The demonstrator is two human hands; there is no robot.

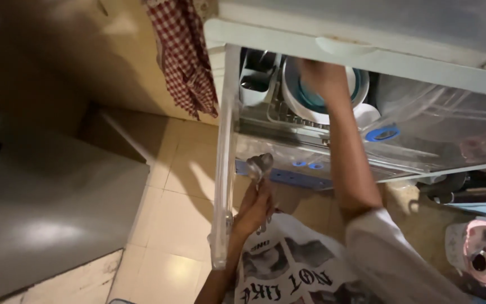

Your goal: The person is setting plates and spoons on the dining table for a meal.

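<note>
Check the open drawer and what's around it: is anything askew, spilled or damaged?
Nothing stands out. The left hand holds metal spoons below the pulled-out drawer; the right hand reaches to the upright bowls in its rack. A checked cloth hangs beside it. No spill or breakage shows.

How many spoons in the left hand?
2, as far as shows: the left hand holds metal spoons bunched together, bowls up, just below the open drawer's front rail. Handles overlap, so another may be hidden. The right hand reaches into the drawer at a white bowl.
</note>
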